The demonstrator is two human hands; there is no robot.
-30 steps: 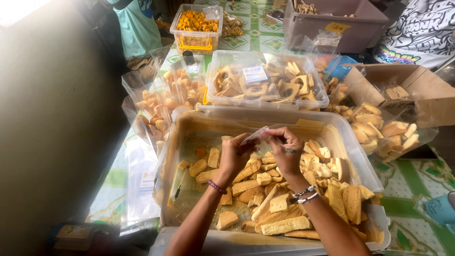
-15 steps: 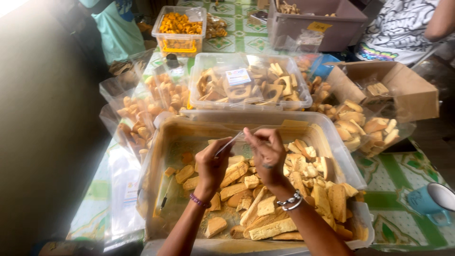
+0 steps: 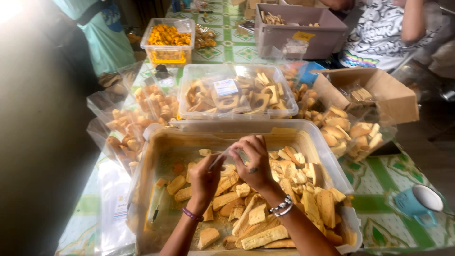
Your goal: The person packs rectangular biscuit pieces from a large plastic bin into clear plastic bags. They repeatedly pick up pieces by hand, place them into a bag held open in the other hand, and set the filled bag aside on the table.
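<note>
Clear bag (image 3: 226, 152) pinched between both hands (image 3: 232, 171) above biscuit tub (image 3: 327, 150).

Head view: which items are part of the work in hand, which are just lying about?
In hand:
left hand
right hand
small clear plastic bag pinched between both
big tub of biscuit pieces

Lying about:
lidded clear box
cardboard box
grey bin
blue cup

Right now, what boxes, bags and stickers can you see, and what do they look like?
Big tub: front, clear, biscuits inside.
Lidded tub: behind it, clear, white sticker on top.
Small tub: far left, clear, orange snacks.
Grey bin: far, yellow tag.
Cardboard box: right, brown.
</note>
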